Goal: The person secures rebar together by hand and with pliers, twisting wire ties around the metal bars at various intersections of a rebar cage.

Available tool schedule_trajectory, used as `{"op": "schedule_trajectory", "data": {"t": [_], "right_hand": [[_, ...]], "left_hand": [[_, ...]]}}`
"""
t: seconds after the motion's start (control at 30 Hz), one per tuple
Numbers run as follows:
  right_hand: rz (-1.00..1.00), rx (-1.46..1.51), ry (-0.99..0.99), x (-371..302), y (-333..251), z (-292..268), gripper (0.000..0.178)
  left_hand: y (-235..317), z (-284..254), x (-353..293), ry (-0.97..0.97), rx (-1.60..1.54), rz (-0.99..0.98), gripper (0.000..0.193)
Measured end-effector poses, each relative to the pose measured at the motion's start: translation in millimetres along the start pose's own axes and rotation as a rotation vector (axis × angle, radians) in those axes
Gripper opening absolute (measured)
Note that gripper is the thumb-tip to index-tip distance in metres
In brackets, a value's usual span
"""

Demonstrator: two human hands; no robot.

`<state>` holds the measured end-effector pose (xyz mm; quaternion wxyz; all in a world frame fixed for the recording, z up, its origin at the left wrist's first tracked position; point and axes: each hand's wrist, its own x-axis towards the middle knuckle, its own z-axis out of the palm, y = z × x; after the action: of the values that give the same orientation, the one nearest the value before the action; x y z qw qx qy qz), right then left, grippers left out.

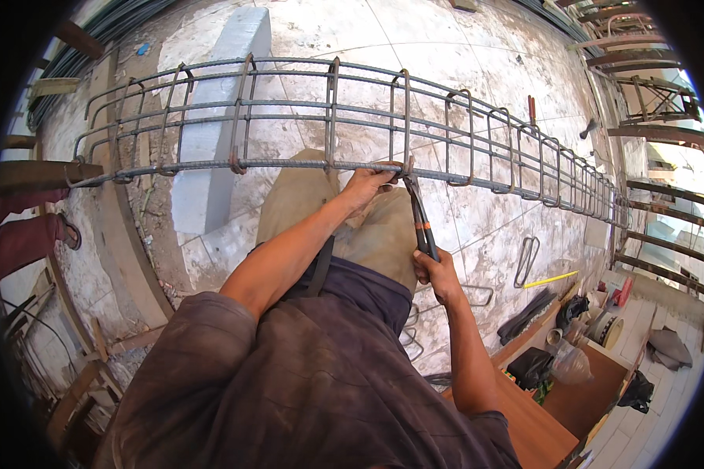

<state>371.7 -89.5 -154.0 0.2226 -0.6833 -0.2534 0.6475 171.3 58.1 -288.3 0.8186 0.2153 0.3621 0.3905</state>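
Note:
A long rebar cage (289, 164) of ribbed bars and square stirrups stretches across in front of me. My left hand (365, 190) is closed round its nearest bar, beside a stirrup; whether the fingers also pinch a wire is too small to tell. My right hand (440, 275) grips the dark handles of a pair of tying pincers (422, 215), which have orange bands. Their jaws meet the near bar where it crosses the stirrup, just right of my left fingertips.
A pale block (199, 195) stands under the cage's left part. The left end is by a wooden beam (47, 175). Another person's leg (27, 244) shows at far left. Loose stirrups (526, 262) and a yellow strip (550, 279) lie right; a wooden box (579, 391) holds bags.

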Motion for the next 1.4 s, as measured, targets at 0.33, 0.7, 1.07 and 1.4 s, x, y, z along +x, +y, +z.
{"op": "schedule_trajectory", "data": {"t": [0.33, 0.7, 1.07, 1.4], "right_hand": [[0.022, -0.082, 0.021, 0, -7, -4, 0.016], [0.051, -0.052, 0.031, 0, -4, 1, 0.013], [0.056, -0.101, 0.064, -6, -15, 3, 0.012], [0.118, 0.102, -0.018, -8, -11, 17, 0.015]], "left_hand": [[-3, 0, -7, -0.041, -0.189, -0.045, 0.024], [-2, 11, -6, 0.053, -0.332, -0.146, 0.019], [-12, 6, -1, 0.017, -0.436, -0.113, 0.023], [-9, 14, -7, 0.119, -0.319, -0.102, 0.023]]}}
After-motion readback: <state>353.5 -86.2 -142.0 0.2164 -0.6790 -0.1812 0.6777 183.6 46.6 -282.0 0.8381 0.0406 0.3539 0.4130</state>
